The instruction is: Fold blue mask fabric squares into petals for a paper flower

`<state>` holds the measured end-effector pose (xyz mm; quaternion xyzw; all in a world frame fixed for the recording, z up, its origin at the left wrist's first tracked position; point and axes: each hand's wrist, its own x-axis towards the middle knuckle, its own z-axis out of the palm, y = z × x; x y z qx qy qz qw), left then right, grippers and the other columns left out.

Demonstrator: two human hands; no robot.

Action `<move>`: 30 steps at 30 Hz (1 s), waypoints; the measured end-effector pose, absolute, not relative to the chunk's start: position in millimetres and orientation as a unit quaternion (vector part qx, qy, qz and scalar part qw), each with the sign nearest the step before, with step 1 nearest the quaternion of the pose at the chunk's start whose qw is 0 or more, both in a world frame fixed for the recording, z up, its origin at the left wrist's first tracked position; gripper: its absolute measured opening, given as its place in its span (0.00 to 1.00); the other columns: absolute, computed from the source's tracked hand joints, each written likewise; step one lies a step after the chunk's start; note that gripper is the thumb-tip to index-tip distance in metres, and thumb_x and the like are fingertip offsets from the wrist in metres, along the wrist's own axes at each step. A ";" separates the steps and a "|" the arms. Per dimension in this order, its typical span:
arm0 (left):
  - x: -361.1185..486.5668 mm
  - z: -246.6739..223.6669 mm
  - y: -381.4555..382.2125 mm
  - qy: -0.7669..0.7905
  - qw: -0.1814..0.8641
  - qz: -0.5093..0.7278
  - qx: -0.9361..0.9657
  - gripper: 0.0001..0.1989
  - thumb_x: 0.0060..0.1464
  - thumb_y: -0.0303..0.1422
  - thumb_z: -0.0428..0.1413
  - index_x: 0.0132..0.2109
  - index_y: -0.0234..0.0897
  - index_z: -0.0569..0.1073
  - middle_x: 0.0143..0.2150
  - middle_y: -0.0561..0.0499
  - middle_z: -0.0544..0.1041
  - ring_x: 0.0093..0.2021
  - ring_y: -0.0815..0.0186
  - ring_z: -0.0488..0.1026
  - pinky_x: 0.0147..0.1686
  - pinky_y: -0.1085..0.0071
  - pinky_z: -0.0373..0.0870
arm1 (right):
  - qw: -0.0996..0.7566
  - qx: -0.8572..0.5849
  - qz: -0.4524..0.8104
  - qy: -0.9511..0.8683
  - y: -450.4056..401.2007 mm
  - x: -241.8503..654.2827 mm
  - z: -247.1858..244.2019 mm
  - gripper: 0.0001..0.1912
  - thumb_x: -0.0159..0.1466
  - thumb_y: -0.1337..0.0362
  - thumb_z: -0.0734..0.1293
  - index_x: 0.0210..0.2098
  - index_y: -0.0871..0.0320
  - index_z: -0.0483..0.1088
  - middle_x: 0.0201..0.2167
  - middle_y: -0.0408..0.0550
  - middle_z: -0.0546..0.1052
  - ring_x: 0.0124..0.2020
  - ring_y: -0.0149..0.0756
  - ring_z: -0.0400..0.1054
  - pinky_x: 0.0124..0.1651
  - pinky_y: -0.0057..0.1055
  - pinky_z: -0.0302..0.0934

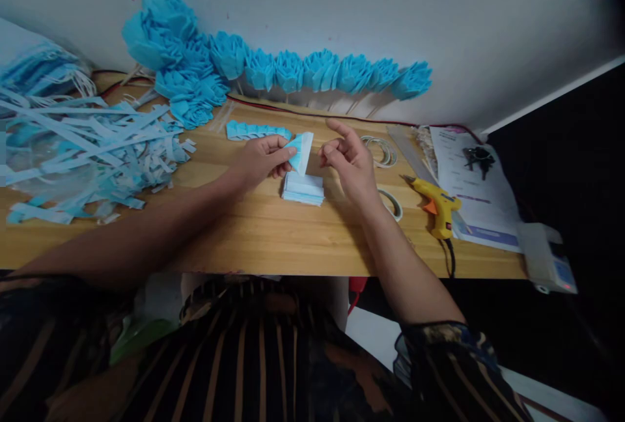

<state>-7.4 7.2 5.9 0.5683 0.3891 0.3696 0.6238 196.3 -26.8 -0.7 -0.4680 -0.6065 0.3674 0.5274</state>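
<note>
My left hand (261, 160) pinches a folded piece of blue and white mask fabric (305, 152), drawn into a fan shape. Just to its right, my right hand (349, 158) has its index finger stretched out and its thumb and other fingers curled together. Whatever lies between those fingertips, if anything, is too small to make out. Below the fabric piece sits a small stack of cut fabric pieces (303, 189). Behind my left hand lies a row of folded blue pieces (256, 130), overlapping one another.
Blue fabric flowers (289, 70) on sticks lean along the wall. Cut strips (97, 148) heap at left beside stacked masks (39, 70). Tape rolls (394, 206), a yellow glue gun (439, 204), printed paper (471, 181), keys (479, 160) and a white box (547, 256) are at right.
</note>
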 end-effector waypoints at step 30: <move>-7.5 10.1 4.3 0.382 0.612 0.380 0.579 0.11 0.60 0.29 0.61 0.30 0.35 0.70 0.22 0.56 0.74 0.20 0.77 0.67 0.23 0.80 0.62 | 0.509 -0.429 0.384 -0.639 -33.2 186.8 -4.3 0.26 0.67 0.49 0.68 0.63 0.45 0.65 0.44 0.46 0.79 0.44 0.39 0.73 0.46 0.38 0.71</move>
